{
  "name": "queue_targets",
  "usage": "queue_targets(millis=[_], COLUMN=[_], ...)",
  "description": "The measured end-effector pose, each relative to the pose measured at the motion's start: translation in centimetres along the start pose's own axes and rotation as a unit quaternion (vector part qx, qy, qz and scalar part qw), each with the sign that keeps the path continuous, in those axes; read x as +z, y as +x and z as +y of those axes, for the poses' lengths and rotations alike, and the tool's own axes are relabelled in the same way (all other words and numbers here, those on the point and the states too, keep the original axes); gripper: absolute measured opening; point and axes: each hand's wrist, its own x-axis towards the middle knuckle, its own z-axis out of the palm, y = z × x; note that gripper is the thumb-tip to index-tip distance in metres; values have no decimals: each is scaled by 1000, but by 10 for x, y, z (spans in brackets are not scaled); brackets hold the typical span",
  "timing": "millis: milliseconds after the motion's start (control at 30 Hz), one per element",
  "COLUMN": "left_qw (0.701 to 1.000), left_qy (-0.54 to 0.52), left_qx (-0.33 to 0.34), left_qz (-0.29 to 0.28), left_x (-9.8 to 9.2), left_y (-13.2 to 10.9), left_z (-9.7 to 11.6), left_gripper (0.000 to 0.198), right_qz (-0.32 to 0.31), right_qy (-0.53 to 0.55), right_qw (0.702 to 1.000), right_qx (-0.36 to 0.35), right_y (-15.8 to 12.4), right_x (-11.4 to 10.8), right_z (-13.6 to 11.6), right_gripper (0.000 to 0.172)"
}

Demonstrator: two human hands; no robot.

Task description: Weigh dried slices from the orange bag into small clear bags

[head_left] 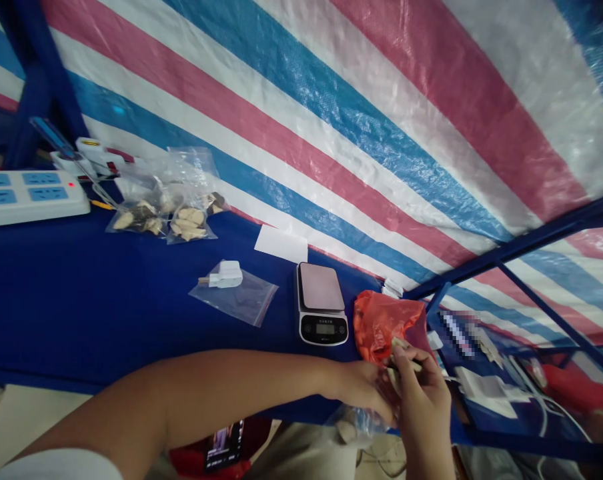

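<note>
Both my hands meet at the table's near edge, right of the middle. My left hand (pixel 364 390) is closed around the top of a clear plastic bag (pixel 354 427) that hangs below the edge with pale pieces in it. My right hand (pixel 419 390) pinches a small pale piece (pixel 399 345) at its fingertips, just above the left hand. A red plastic bag (pixel 381 323) lies open right behind the hands. A small digital scale (pixel 321 303) stands just left of the red bag, its pan bare.
A flat clear bag (pixel 241 300) with a white plug-like item (pixel 224 275) lies left of the scale. Filled clear bags (pixel 169 213) sit further back left, beside a white power strip (pixel 29 195). A white card (pixel 281 243) lies behind the scale. A blue frame (pixel 521 243) rises on the right.
</note>
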Motion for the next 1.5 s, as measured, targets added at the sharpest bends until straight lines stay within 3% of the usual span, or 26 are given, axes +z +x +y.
queue_targets(millis=[300,500,700,867,1133,1300,1500], left_qw=[999,998,997,995,987,985,990], left_qy=[-46,-55,-77,-97,-153,-159,-132], left_qx=[-17,-13,-3,-22,-32,-59,-35], left_qz=[-13,-2,-5,11,29,32,-39], left_x=[1,0,0,0,-4,-6,-12], left_y=[-7,-4,-9,-11,-9,-12,-9], left_z=[16,8,15,20,18,24,21], left_gripper=[56,52,58,55,39,41,46], right_qz=[-25,-27,-20,-7,36,3,-27], right_qy=[19,10,30,33,-20,-112,-153], right_qw=[999,1000,999,999,997,992,988], right_qx=[-11,-1,23,-16,-70,-66,-15], right_y=[4,1,0,1,2,2,-5], right_x=[-6,-5,-4,-8,-17,-29,-46], right_z=[-2,3,2,-2,-15,-19,-30], right_gripper=[51,49,51,47,54,57,67])
